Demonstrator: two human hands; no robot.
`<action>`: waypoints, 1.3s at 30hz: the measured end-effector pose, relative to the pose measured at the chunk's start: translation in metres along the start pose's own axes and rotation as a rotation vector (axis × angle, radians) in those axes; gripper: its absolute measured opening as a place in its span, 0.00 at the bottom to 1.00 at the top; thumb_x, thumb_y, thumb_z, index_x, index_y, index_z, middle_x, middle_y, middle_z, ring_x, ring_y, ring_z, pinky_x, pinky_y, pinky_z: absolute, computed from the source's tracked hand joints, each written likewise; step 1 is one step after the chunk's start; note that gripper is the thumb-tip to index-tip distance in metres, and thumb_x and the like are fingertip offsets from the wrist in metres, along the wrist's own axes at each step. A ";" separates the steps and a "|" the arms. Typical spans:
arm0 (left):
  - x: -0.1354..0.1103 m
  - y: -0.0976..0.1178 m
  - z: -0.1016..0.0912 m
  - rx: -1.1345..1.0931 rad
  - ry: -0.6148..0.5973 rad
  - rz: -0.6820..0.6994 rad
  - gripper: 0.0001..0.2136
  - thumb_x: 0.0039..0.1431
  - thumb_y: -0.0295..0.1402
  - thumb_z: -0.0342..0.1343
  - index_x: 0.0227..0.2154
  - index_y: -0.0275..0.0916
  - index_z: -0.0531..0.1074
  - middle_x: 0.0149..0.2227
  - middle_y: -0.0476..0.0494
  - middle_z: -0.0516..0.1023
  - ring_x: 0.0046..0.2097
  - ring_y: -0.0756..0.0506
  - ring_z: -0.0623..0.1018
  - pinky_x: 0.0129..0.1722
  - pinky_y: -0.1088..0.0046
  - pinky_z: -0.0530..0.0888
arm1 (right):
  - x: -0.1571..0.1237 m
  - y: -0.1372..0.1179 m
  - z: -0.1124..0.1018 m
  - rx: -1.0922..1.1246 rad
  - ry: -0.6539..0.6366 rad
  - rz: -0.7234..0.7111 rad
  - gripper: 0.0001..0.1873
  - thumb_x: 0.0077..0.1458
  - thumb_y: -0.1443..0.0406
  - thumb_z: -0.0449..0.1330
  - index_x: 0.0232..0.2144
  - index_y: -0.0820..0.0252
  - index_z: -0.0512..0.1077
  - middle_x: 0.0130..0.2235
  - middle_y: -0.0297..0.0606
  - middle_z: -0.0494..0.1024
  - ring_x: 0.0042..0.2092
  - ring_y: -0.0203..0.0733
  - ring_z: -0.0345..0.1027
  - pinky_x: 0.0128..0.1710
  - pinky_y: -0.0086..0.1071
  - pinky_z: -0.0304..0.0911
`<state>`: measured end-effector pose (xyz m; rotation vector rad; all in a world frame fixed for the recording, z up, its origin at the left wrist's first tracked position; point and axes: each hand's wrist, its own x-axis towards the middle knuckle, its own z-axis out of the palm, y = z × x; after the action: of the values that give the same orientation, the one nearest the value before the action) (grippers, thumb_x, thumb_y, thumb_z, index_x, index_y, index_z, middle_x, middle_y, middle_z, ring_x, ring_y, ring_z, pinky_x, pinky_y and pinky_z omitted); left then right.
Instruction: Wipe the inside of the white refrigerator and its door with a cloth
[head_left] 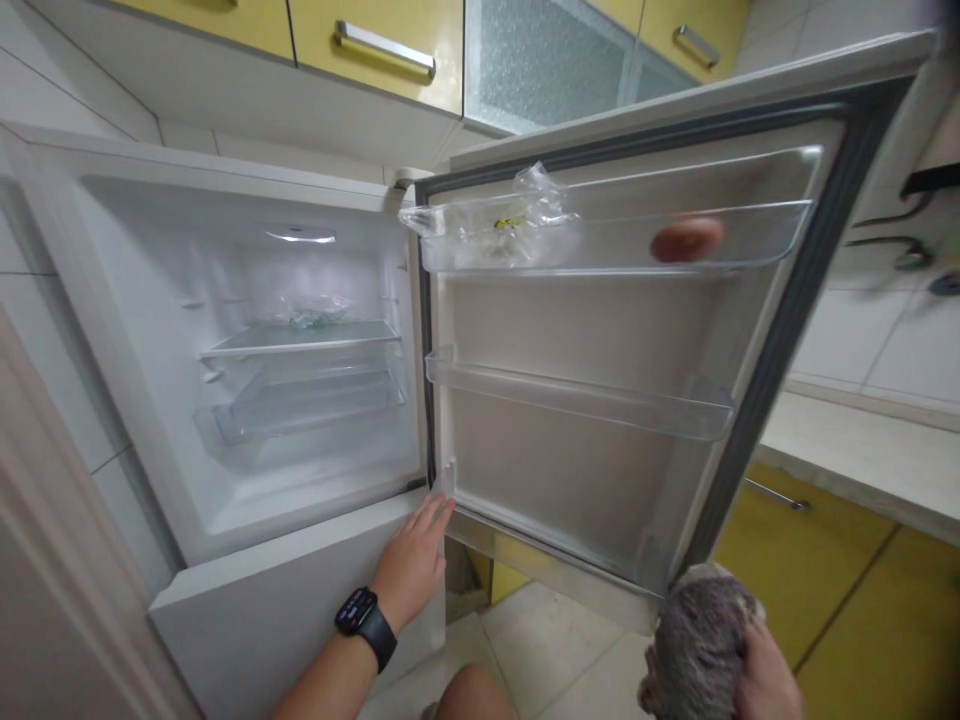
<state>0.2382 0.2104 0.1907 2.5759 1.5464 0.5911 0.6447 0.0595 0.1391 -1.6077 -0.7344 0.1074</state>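
Observation:
A fridge stands with its door (pixel 570 420) swung wide to the right. My left hand (pixel 415 560), with a black watch on the wrist, reaches to the door's lower hinge corner. Its fingers are stretched out at a clear plastic end piece (pixel 445 482) there; whether they press on it I cannot tell. My right hand (pixel 769 665) is closed around a bunched grey cloth (pixel 701 640) beside the door's lower outer corner. Its fingers are mostly hidden behind the cloth.
The upper door rack (pixel 615 240) holds a crumpled clear plastic bag (pixel 517 220) and a brown egg (pixel 686 240). Inside the fridge, another clear bag lies on the glass shelf (pixel 307 338) above a clear drawer (pixel 315 400). Yellow cabinets (pixel 847 580) and a counter (pixel 862 470) stand right.

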 end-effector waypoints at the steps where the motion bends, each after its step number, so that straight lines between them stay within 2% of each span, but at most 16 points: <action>1: 0.000 0.001 0.000 0.008 -0.003 -0.002 0.42 0.52 0.18 0.47 0.73 0.44 0.54 0.76 0.48 0.54 0.76 0.43 0.52 0.76 0.62 0.54 | 0.010 -0.014 -0.001 -0.005 0.069 0.030 0.32 0.54 0.42 0.52 0.44 0.57 0.80 0.39 0.48 0.84 0.48 0.67 0.79 0.49 0.60 0.74; 3: 0.000 0.002 -0.002 0.026 -0.017 -0.009 0.42 0.52 0.19 0.48 0.73 0.42 0.55 0.76 0.47 0.54 0.76 0.42 0.52 0.76 0.61 0.53 | 0.030 -0.046 -0.001 0.000 0.145 0.020 0.35 0.52 0.45 0.57 0.51 0.64 0.77 0.49 0.52 0.82 0.54 0.67 0.75 0.59 0.60 0.68; 5: 0.001 0.004 -0.004 0.038 -0.036 -0.022 0.42 0.52 0.19 0.48 0.73 0.41 0.54 0.76 0.46 0.54 0.76 0.41 0.53 0.76 0.61 0.53 | 0.048 -0.081 0.000 -0.003 0.156 -0.117 0.34 0.53 0.47 0.58 0.53 0.67 0.76 0.52 0.54 0.81 0.57 0.65 0.74 0.63 0.58 0.64; 7: 0.001 0.006 -0.006 0.038 -0.045 -0.032 0.43 0.51 0.19 0.48 0.73 0.41 0.54 0.76 0.46 0.53 0.76 0.41 0.55 0.75 0.61 0.55 | 0.066 -0.116 0.001 -0.024 0.177 -0.280 0.31 0.55 0.50 0.58 0.53 0.66 0.77 0.52 0.53 0.81 0.56 0.62 0.74 0.62 0.56 0.65; 10: 0.000 0.006 -0.007 0.023 -0.043 -0.029 0.42 0.52 0.20 0.47 0.73 0.42 0.53 0.77 0.46 0.51 0.72 0.41 0.64 0.72 0.63 0.62 | 0.091 -0.169 0.001 -0.064 0.298 -0.509 0.27 0.56 0.55 0.58 0.52 0.65 0.78 0.49 0.51 0.81 0.53 0.58 0.75 0.60 0.54 0.67; 13: -0.001 0.005 -0.006 0.020 -0.052 -0.040 0.42 0.53 0.21 0.47 0.73 0.46 0.52 0.77 0.49 0.49 0.65 0.40 0.73 0.64 0.62 0.72 | 0.116 -0.220 -0.002 -0.068 0.435 -0.726 0.24 0.55 0.58 0.58 0.50 0.66 0.79 0.47 0.51 0.83 0.51 0.55 0.76 0.58 0.51 0.69; 15: -0.002 0.005 -0.005 0.034 -0.054 -0.052 0.42 0.54 0.22 0.46 0.73 0.48 0.51 0.77 0.50 0.48 0.61 0.39 0.77 0.59 0.61 0.76 | 0.130 -0.252 -0.008 -0.078 0.447 -0.826 0.22 0.55 0.59 0.59 0.48 0.64 0.80 0.46 0.50 0.83 0.49 0.53 0.77 0.57 0.48 0.70; 19: -0.001 0.005 -0.002 0.050 -0.052 -0.057 0.41 0.54 0.22 0.47 0.73 0.47 0.52 0.77 0.48 0.50 0.61 0.39 0.77 0.59 0.62 0.75 | 0.155 -0.303 -0.024 -0.104 0.400 -0.931 0.20 0.56 0.59 0.59 0.48 0.62 0.80 0.45 0.49 0.84 0.47 0.48 0.77 0.54 0.42 0.70; 24: 0.001 0.006 -0.001 0.060 -0.046 -0.065 0.40 0.55 0.22 0.47 0.73 0.47 0.52 0.77 0.47 0.49 0.61 0.40 0.77 0.59 0.63 0.75 | 0.178 -0.344 -0.037 -0.182 0.448 -0.960 0.22 0.59 0.58 0.58 0.50 0.63 0.79 0.48 0.52 0.83 0.48 0.47 0.75 0.54 0.41 0.68; 27: 0.002 0.005 -0.001 0.065 -0.050 -0.069 0.40 0.55 0.22 0.47 0.73 0.47 0.51 0.77 0.47 0.49 0.61 0.40 0.77 0.59 0.63 0.75 | 0.182 -0.351 -0.036 -0.235 0.425 -0.951 0.22 0.59 0.57 0.57 0.50 0.61 0.79 0.49 0.51 0.83 0.48 0.47 0.74 0.54 0.41 0.67; 30: 0.002 0.005 -0.001 0.073 -0.050 -0.073 0.41 0.54 0.21 0.48 0.73 0.48 0.51 0.77 0.48 0.49 0.60 0.41 0.77 0.59 0.64 0.75 | 0.178 -0.338 -0.034 -0.244 0.390 -0.919 0.22 0.58 0.56 0.57 0.49 0.59 0.79 0.47 0.49 0.84 0.46 0.47 0.74 0.52 0.40 0.67; 33: 0.003 0.006 0.001 0.066 -0.041 -0.078 0.41 0.54 0.21 0.47 0.72 0.47 0.52 0.77 0.48 0.50 0.61 0.41 0.76 0.60 0.65 0.74 | 0.169 -0.309 -0.031 -0.246 0.329 -0.887 0.22 0.57 0.56 0.56 0.49 0.58 0.79 0.46 0.48 0.84 0.46 0.48 0.74 0.50 0.40 0.67; 39: 0.003 0.011 -0.001 0.047 -0.031 -0.091 0.39 0.54 0.21 0.47 0.71 0.47 0.54 0.77 0.47 0.50 0.61 0.40 0.76 0.60 0.63 0.73 | 0.142 -0.232 -0.022 -0.330 0.222 -0.764 0.22 0.58 0.55 0.56 0.50 0.57 0.77 0.48 0.47 0.84 0.48 0.50 0.75 0.50 0.41 0.67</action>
<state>0.2482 0.2070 0.1956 2.5192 1.6762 0.5093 0.6761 0.1117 0.4046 -1.5047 -1.1817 -0.7660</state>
